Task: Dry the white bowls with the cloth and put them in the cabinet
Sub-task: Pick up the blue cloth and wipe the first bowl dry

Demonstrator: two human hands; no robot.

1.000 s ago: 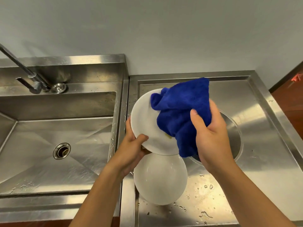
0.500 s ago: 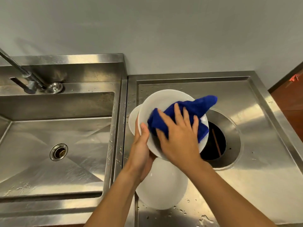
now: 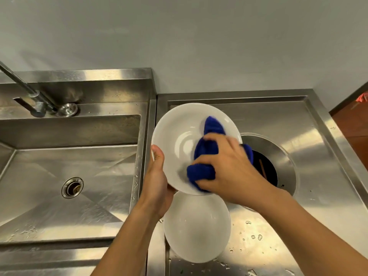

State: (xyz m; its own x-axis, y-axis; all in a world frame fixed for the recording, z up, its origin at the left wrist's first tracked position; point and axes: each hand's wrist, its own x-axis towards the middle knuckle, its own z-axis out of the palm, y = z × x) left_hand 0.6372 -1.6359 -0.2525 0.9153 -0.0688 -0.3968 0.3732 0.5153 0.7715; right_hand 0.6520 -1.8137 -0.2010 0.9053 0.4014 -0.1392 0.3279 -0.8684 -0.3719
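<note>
My left hand (image 3: 157, 182) grips the left rim of a white bowl (image 3: 177, 136), thumb on the rim, holding it tilted above the steel counter with its inside facing me. My right hand (image 3: 229, 168) presses a bunched blue cloth (image 3: 205, 156) into the lower right of the bowl's inside. A second white bowl (image 3: 197, 228) lies upside down on the wet counter just below the held one. No cabinet is in view.
A steel sink (image 3: 39, 176) with a drain (image 3: 72, 187) and a faucet (image 3: 35, 100) lies to the left. A round dark opening (image 3: 266, 168) in the counter (image 3: 318, 156) sits right behind my right hand. Water drops (image 3: 254, 236) dot the counter's front.
The held bowl has turned from back-facing to inside-facing. My right hand with the cloth has moved from the bowl's back into its inside and then toward its lower right.
</note>
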